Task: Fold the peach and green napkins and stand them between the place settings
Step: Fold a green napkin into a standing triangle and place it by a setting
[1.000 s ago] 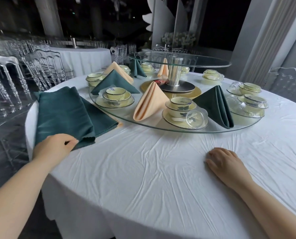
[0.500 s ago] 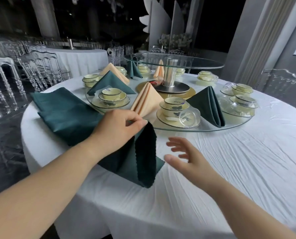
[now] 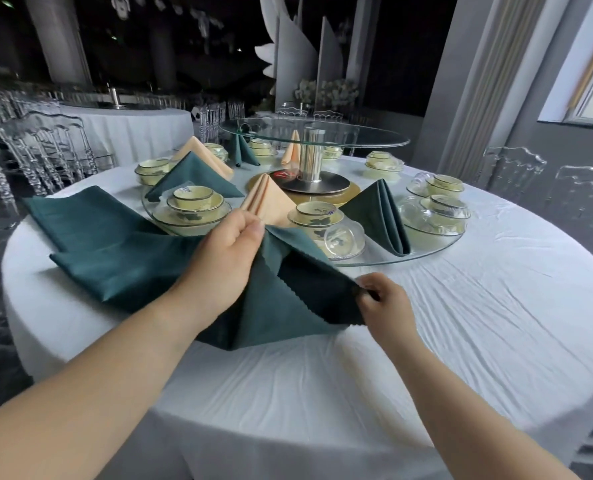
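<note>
One sec. ago the left hand (image 3: 226,258) lay on the stack of green napkins (image 3: 91,230) at the left of the frame and the right hand (image 3: 381,303) rested flat on the desk (image 3: 461,323). Half a sec. ago the left one had lifted a corner and the right one was spread, reaching. Now both hands hold the same green napkin (image 3: 288,306): the left pinches its upper corner btw. thumb and fingers at the centre of the frame, the right pinches a corner on the scalloped edge, a bit lower and to the right.

For the task this means, I think, that one napkin is taken off the stack and is ready to be laid out; no fold is made yet.

The napkin hangs stretched btw. the two hands. Its lower part sags on the desk, and its left side lies over the stack. Just behind it stand a folded peach napkin (image 3: 271,199) and a folded green one (image 3: 381,220).
</note>
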A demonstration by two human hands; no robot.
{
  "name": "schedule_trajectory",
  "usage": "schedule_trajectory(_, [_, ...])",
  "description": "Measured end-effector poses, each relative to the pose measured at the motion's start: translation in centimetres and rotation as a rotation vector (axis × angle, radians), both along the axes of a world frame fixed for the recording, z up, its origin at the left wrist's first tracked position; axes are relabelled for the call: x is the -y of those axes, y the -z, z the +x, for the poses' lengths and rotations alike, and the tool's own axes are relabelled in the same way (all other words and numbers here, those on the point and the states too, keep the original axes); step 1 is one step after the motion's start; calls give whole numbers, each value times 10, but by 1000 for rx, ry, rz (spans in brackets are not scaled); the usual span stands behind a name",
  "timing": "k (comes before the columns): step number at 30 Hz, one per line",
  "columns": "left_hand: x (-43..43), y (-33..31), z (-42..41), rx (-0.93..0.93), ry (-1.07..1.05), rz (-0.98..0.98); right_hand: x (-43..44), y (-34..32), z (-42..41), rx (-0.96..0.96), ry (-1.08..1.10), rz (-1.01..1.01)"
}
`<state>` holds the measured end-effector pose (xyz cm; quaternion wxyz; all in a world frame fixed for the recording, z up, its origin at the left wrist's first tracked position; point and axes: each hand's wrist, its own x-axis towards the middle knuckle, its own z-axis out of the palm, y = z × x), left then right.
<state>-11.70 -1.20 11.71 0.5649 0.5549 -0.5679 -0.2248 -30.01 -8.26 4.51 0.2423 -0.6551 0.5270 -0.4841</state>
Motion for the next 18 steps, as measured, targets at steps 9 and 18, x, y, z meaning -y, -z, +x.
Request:
schedule_trajectory(9, [-20, -51, 3, -667, 227, 155, -33, -123, -25, 552, -239, -121])
schedule_trajectory(18, [-85, -102, 8, -252, 612, -126, -152, -219, -46, 451, -520, -171])
